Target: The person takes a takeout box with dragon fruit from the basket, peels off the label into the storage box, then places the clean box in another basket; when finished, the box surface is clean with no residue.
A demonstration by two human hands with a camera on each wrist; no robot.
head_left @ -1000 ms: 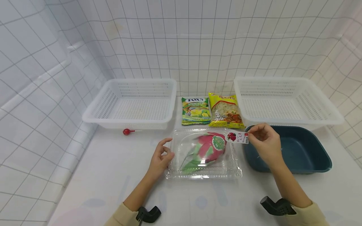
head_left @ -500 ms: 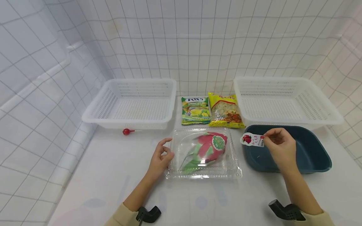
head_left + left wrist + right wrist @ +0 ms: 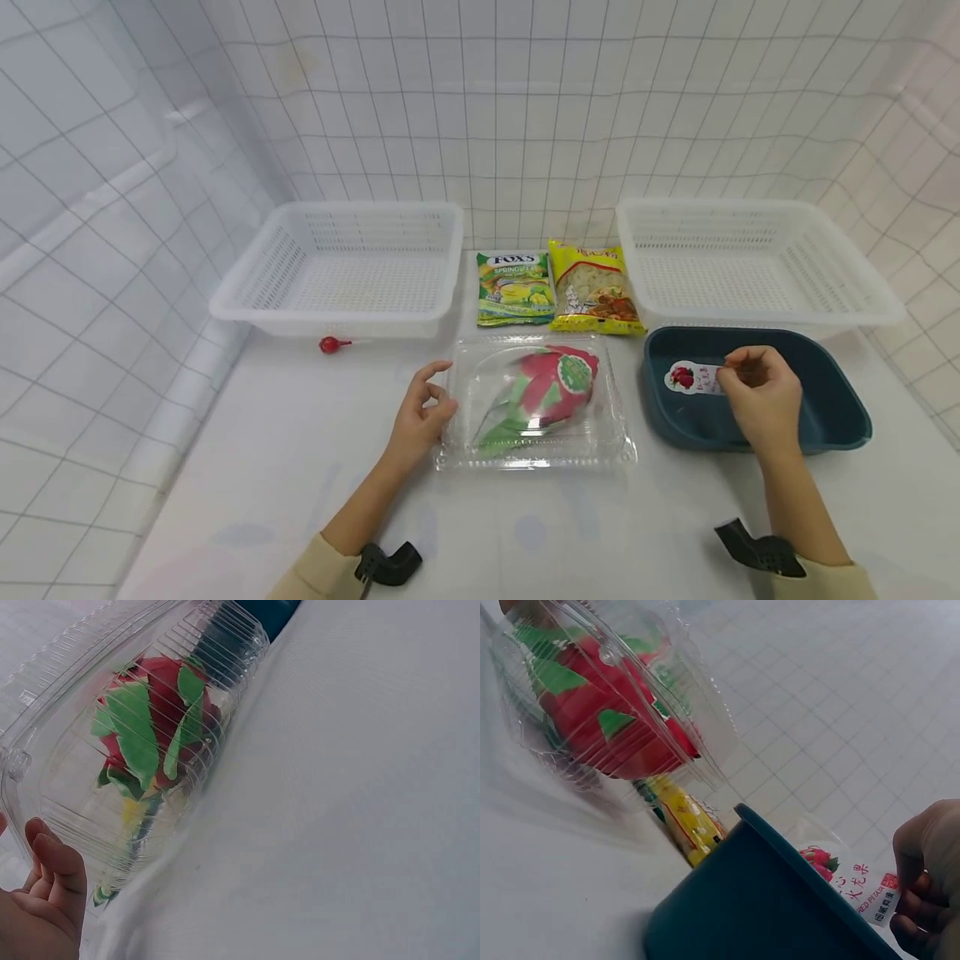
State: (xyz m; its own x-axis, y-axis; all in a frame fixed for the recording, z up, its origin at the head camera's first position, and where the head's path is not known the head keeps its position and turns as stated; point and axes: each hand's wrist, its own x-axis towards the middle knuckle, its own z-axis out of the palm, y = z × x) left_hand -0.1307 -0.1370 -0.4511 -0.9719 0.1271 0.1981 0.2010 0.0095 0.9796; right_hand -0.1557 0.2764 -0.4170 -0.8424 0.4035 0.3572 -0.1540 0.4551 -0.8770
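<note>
A clear plastic clamshell box (image 3: 491, 454) stands on the table with a red and green dragon fruit (image 3: 551, 383) inside, which bears a round green sticker. My left hand (image 3: 420, 412) holds the box's left side with bent fingers and thumb. In the left wrist view, those fingers (image 3: 60, 859) lie against its end. Over the dark teal basin (image 3: 832, 392), my right hand (image 3: 768, 396) pinches one end of a white fruit label (image 3: 693, 377) between thumb and finger. Seen from the right wrist, the label (image 3: 859, 889) is partly hidden behind the basin's wall (image 3: 757, 900).
White perforated baskets stand at the back left (image 3: 352, 317) and back right (image 3: 765, 319). Between them lie a green candy bag (image 3: 515, 287) and a yellow food packet (image 3: 597, 287). A red lollipop (image 3: 330, 344) lies before the left basket. Gridded cloth (image 3: 525, 125) hangs behind.
My right hand has carried the label rightward, away from the box, to over the basin. My left hand has stayed at the box. The view has shifted slightly.
</note>
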